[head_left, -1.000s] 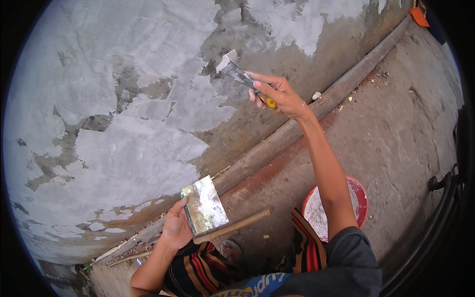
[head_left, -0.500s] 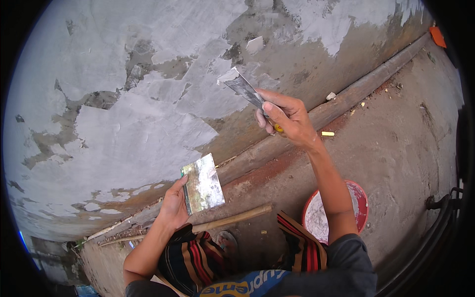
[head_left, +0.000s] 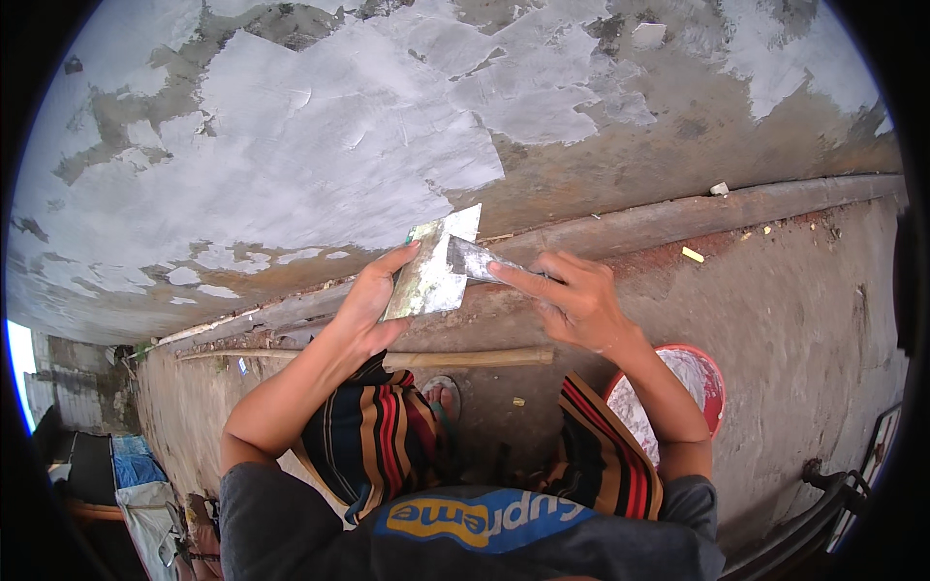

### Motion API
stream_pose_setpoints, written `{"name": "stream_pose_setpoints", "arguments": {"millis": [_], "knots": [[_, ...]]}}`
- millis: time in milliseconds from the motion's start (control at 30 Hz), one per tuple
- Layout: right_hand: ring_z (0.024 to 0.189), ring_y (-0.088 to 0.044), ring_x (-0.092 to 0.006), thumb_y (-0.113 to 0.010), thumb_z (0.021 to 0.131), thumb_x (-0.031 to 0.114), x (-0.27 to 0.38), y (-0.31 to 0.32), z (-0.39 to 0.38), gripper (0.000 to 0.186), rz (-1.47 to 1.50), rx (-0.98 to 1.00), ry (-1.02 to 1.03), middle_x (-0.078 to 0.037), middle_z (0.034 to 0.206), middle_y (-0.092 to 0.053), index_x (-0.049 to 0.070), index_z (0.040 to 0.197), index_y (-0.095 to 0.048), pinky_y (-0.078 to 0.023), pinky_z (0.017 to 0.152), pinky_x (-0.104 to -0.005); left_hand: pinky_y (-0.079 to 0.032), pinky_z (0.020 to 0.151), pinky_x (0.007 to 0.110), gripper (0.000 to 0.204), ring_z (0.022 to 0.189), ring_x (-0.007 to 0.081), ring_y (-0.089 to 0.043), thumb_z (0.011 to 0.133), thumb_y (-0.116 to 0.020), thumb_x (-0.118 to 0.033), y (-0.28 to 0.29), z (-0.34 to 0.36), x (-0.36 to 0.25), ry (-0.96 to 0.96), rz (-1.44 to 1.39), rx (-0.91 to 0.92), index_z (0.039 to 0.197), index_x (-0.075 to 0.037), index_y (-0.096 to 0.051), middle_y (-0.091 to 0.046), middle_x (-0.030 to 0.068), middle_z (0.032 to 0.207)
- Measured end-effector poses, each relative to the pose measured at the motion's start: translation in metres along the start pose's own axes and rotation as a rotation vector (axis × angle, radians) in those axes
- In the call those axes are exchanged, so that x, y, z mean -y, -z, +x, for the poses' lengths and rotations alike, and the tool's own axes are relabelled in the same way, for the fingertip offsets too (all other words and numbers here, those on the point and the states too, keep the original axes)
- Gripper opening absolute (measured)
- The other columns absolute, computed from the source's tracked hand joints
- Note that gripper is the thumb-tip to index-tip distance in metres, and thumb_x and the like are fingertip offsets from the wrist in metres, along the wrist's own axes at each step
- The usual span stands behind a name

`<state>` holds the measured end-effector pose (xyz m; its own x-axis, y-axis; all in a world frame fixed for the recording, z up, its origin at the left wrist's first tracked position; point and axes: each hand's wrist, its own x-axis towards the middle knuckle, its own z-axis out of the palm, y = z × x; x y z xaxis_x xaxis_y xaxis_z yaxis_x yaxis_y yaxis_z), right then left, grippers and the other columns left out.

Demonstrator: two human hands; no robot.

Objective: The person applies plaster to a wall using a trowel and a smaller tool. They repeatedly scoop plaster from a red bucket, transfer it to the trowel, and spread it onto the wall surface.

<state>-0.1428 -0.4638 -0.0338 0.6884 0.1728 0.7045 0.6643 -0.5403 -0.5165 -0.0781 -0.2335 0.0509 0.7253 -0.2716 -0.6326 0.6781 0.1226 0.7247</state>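
Observation:
My left hand (head_left: 373, 302) is closed on the edge of a flat metal plate (head_left: 426, 286), its face smeared with white putty. My right hand (head_left: 581, 300) grips a putty knife (head_left: 475, 259), the index finger stretched along the blade. The blade's end rests against the plate's putty-smeared face; the knife's handle is hidden in my palm. Ahead stands a wall (head_left: 339, 126), partly coated with pale putty, with bare grey-brown patches showing along its lower part.
A red bucket (head_left: 718, 382) of white putty stands beside my right forearm. A ledge (head_left: 659, 215) runs along the wall's foot. A wooden pole (head_left: 484, 358) lies before my feet. Dark metal bars (head_left: 823, 513) are at the lower right, cloth bundles (head_left: 140, 465) at the lower left.
My right hand has brought the putty knife down from near the wall onto the plate. My left hand has lifted the plate slightly and tilted it. The view has turned.

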Motion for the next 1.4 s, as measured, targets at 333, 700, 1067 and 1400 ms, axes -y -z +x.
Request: {"name": "stream_pose_setpoints", "arguments": {"millis": [333,700,1067,1400], "knots": [[0.059,-0.049,-0.0175,-0.068,0.066,-0.003,-0.001,0.002,-0.016,0.065,-0.021,0.059,0.018,-0.003,0.07,-0.048,0.022,0.127,-0.062,-0.041,0.047,-0.0307,-0.05,0.095,0.039,0.04,0.11,0.0229,-0.06,0.098,-0.048,-0.023,0.007,-0.009,-0.001,-0.031,0.066,-0.035,0.131,-0.001,-0.044,-0.058,0.0125,0.122],[0.055,-0.055,-0.0213,-0.055,0.094,0.018,-0.013,0.059,-0.026,0.015,0.27,0.45,-0.536,-0.007,0.064,-0.059,0.009,0.1,-0.064,-0.044,0.054,-0.0347,-0.047,0.091,0.03,0.05,0.108,0.0156,-0.057,0.098,-0.051,-0.028,0.021,-0.004,-0.003,-0.123,0.695,0.143,0.138,0.002,-0.04,-0.057,0.0107,0.123],[0.055,-0.038,-0.014,-0.059,0.094,0.029,-0.033,0.018,-0.009,0.039,0.531,0.931,-0.507,-0.004,0.056,-0.047,-0.001,0.069,-0.056,-0.034,0.053,-0.0342,-0.027,0.11,0.034,0.067,0.135,0.0281,-0.034,0.097,-0.05,-0.04,0.015,-0.003,0.005,0.208,1.143,0.341,0.145,0.004,-0.031,-0.037,0.0229,0.146],[0.053,-0.042,-0.01,-0.061,0.093,0.026,-0.03,-0.003,-0.005,0.031,0.535,1.081,-0.452,-0.002,0.057,-0.05,0.0,0.077,-0.063,-0.035,0.05,-0.0305,-0.042,0.097,0.028,0.058,0.119,0.0197,-0.05,0.097,-0.051,-0.031,0.004,0.007,0.014,0.395,0.948,0.37,0.141,0.005,-0.038,-0.051,0.0166,0.134]]}}
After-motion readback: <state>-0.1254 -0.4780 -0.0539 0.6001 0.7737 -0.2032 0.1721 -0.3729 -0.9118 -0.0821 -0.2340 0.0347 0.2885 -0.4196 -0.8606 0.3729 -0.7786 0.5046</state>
